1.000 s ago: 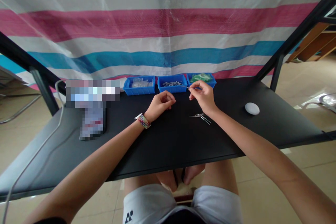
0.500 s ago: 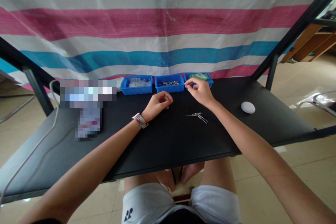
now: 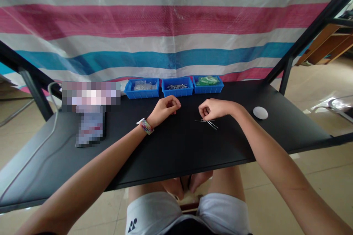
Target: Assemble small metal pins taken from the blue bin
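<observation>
A small pile of thin silver pop rivets (image 3: pixel 211 123) lies on the black table. My right hand (image 3: pixel 213 109) is bent down over it, fingers curled in a pinch at the pile's upper side, hiding some of the rivets. To the left, my left hand (image 3: pixel 167 110) rests above the tabletop with its fingers closed; anything between its fingertips is too small to make out. Behind the hands stands a blue bin of similar rivets (image 3: pixel 177 87), with a blue bin of clear plastic pieces (image 3: pixel 142 89) to its left and a blue bin of green material (image 3: pixel 208 85) to its right.
A white oval object (image 3: pixel 260 112) sits on the black table (image 3: pixel 171 154) at right. On the left are a blurred-out item (image 3: pixel 91 117) and a pale cable (image 3: pixel 35 147). A striped sheet (image 3: pixel 171 22) hangs behind the bins, between black frame posts.
My right hand has moved from in front of the right-hand bin down toward me to the rivet pile. My left hand has stayed in nearly the same place.
</observation>
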Demonstrator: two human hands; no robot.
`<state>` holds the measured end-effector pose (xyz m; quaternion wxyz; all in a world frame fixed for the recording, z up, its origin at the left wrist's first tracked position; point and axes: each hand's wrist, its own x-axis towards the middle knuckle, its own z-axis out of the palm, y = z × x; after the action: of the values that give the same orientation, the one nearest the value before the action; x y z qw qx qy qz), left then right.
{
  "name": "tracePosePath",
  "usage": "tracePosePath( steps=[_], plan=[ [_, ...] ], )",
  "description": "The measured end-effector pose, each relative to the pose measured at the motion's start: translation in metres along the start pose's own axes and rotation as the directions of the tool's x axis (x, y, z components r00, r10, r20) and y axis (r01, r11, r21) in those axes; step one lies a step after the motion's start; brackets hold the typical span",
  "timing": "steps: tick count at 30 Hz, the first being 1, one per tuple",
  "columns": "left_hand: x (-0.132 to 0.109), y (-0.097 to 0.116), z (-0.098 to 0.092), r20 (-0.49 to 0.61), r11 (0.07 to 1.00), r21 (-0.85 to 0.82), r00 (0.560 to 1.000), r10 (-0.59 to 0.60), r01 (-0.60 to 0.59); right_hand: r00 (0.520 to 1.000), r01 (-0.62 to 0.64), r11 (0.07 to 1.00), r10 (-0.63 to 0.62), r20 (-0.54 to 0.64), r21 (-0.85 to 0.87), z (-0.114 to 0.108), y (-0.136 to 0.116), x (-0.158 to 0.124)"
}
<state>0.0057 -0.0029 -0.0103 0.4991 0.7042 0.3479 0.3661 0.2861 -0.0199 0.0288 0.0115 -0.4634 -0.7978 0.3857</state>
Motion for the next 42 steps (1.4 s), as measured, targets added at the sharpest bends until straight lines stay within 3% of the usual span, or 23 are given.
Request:
tracePosePath(
  steps=[8, 11, 17, 23, 29, 42],
  plan=[
    [0.001, -0.001, 0.0, 0.004, 1.0, -0.011, 1.0, 0.014, -0.014, 0.992, 0.057, 0.998, -0.06, -0.111, -0.029, 0.008, 0.001, 0.002],
    [0.001, -0.002, 0.0, 0.006, 1.0, -0.01, 1.0, 0.013, -0.013, 0.969, 0.144, 0.99, -0.141, -0.201, 0.001, 0.01, -0.003, 0.002],
    [0.002, -0.006, 0.0, 0.013, 0.999, -0.029, 1.0, 0.018, -0.018, 0.861, 0.405, 0.858, -0.242, -0.448, 0.316, 0.016, -0.012, 0.008],
    [0.001, -0.006, -0.001, 0.014, 0.998, -0.058, 1.0, -0.006, 0.006, 0.783, 0.479, 0.743, -0.121, -0.61, 0.467, 0.026, -0.018, 0.02],
    [0.0, -0.003, -0.003, 0.01, 0.994, -0.109, 1.0, -0.009, 0.01, 0.756, 0.491, 0.702, -0.049, -0.653, 0.516, 0.041, -0.015, 0.033],
    [-0.001, 0.0, 0.0, -0.019, 0.994, -0.109, 1.0, -0.017, 0.015, 0.763, 0.485, 0.67, -0.011, -0.646, 0.562, 0.054, -0.023, 0.039]
  ],
)
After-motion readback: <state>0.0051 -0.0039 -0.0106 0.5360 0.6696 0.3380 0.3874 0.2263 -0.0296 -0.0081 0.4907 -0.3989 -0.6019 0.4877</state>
